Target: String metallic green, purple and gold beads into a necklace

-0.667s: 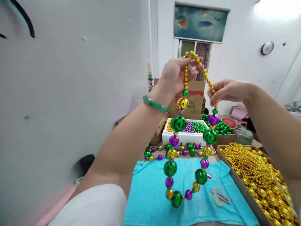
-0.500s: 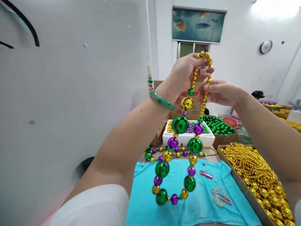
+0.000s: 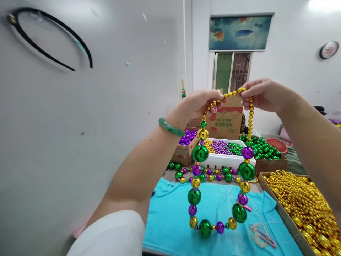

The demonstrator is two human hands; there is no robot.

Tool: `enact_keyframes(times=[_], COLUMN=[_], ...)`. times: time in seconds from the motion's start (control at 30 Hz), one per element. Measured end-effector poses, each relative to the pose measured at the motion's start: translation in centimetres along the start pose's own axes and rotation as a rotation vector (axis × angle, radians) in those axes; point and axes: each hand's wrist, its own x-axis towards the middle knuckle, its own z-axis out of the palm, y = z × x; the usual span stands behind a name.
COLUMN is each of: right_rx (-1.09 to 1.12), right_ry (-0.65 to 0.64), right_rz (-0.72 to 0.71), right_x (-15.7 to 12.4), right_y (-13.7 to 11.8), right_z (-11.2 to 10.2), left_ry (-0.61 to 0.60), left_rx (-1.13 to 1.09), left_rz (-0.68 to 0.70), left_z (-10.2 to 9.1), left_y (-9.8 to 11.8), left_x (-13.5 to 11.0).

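A bead necklace (image 3: pixel 198 153) of large green, purple and gold balls on a strand of small gold beads hangs in the air in front of me. My left hand (image 3: pixel 201 104), with a green bangle (image 3: pixel 171 127) on its wrist, pinches the small gold strand at its left end. My right hand (image 3: pixel 262 94) pinches the same strand further right. The short stretch between the two hands is taut. The loop of large balls dangles above a turquoise cloth (image 3: pixel 176 224).
A second bead necklace (image 3: pixel 217 176) lies beyond the cloth. Behind it stand a white tray (image 3: pixel 226 160) of small mixed beads, a box of purple beads (image 3: pixel 188 137), green beads (image 3: pixel 262 149) and a cardboard box (image 3: pixel 226 119). A box of gold beads (image 3: pixel 301 202) sits at right. Thread and a pink tool (image 3: pixel 262 237) lie on the cloth.
Both hands have come lower and moved apart, so the gold strand now stretches between them. The loop of large balls has spread wider. The view has shifted.
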Motion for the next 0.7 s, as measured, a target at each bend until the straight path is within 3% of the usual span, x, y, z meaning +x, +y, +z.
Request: enact_keyframes(times=[0.23, 0.5, 0.7], right_rx=[-0.02, -0.06, -0.132], right_ry=[0.038, 0.167, 0.314], right_rz=[0.022, -0.068, -0.087], right_x=[0.2, 0.8, 1.2], right_y=[-0.3, -1.6, -4.0], right_z=[0.2, 0.9, 1.5], left_ry=[-0.005, -0.101, -0.166], left_rx=[-0.104, -0.107, -0.164], left_rz=[-0.046, -0.04, -0.073], left_z=[0.4, 2.8, 4.4], left_y=[-1.5, -4.4, -5.6], left_x=[-0.2, -0.1, -0.4])
